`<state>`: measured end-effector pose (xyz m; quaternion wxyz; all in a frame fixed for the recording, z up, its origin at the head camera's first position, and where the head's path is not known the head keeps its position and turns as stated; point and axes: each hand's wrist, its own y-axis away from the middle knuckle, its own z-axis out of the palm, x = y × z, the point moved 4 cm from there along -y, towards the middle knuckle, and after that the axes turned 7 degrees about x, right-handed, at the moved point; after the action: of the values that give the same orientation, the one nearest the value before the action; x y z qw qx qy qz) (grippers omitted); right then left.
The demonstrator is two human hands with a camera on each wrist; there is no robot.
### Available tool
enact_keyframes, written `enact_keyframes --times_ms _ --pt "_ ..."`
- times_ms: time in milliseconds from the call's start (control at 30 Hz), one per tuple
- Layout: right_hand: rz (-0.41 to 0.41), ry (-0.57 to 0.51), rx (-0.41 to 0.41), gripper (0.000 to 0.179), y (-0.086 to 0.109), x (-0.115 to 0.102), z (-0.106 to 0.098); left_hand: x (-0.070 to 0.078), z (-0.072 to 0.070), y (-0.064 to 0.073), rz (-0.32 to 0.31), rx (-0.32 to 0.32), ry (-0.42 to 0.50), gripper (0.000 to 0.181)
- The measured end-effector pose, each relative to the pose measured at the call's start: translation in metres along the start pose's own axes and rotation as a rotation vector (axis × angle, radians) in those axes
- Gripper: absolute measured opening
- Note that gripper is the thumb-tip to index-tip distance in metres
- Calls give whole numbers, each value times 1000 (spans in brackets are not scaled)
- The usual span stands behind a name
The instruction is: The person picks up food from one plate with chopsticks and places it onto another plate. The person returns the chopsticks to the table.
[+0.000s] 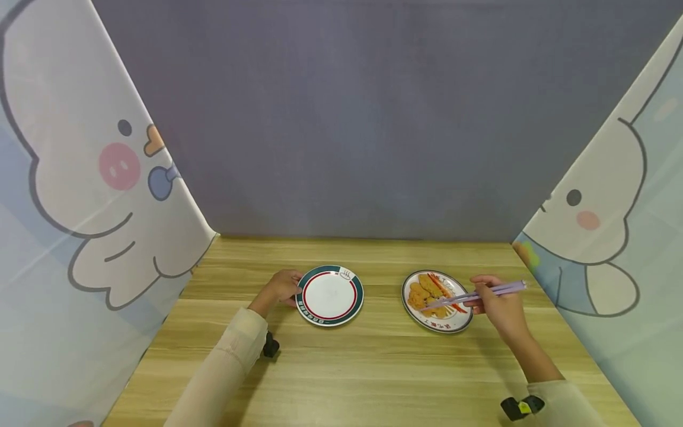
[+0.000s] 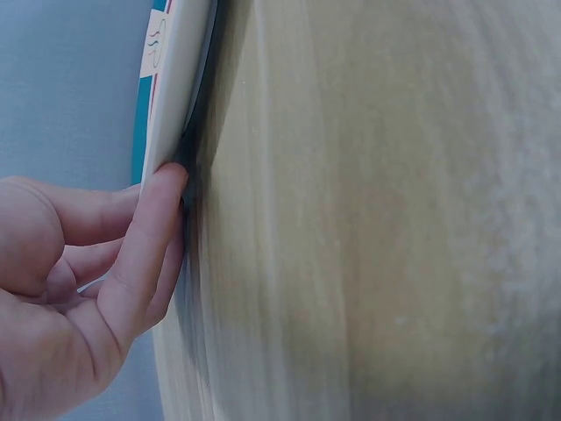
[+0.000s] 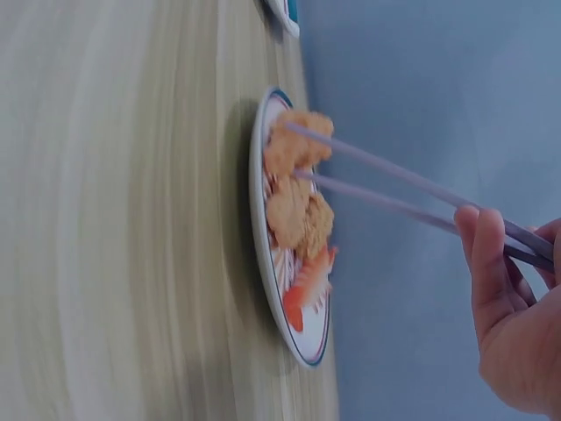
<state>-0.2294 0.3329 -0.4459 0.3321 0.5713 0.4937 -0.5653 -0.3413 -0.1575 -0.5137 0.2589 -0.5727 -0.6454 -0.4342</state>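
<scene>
My left hand [image 1: 284,288] pinches the left rim of a white plate [image 1: 329,295] with a green border and a red ring. In the left wrist view, the thumb is over the rim and fingers [image 2: 145,237] reach under its edge, close to the tabletop. Lilac chopsticks [image 1: 504,289] are held in my right hand [image 1: 496,299], slanting down to the left. Their tips, slightly apart, overlap a golden fried piece [image 3: 298,149] on a second plate [image 1: 456,324]. Beside the fried pieces lie red-and-white strips [image 1: 440,286], shrimp-like in the right wrist view.
Both plates stand on a wood-grain table [image 1: 341,379], the green-bordered one left of the other. A grey backdrop [image 1: 357,118] rises behind, and cartoon-printed panels [image 1: 64,178] flank both sides. Dark wrist devices [image 1: 271,345] sit beneath the forearms.
</scene>
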Motion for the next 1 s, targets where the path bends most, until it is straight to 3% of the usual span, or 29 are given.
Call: enact_keyframes --times_ms 133,333,767,1000 --pt "-22 60 41 19 3 -2 6 2 -1 -1 8 3 -9 43" --pt "20 74 115 23 7 2 6 3 0 -2 16 1 -23 45" --pt "215 -197 219 36 6 25 -6 2 0 1 17 2 -24 44" --pt "225 -291 255 36 7 32 -8 3 0 3 6 6 -19 44"
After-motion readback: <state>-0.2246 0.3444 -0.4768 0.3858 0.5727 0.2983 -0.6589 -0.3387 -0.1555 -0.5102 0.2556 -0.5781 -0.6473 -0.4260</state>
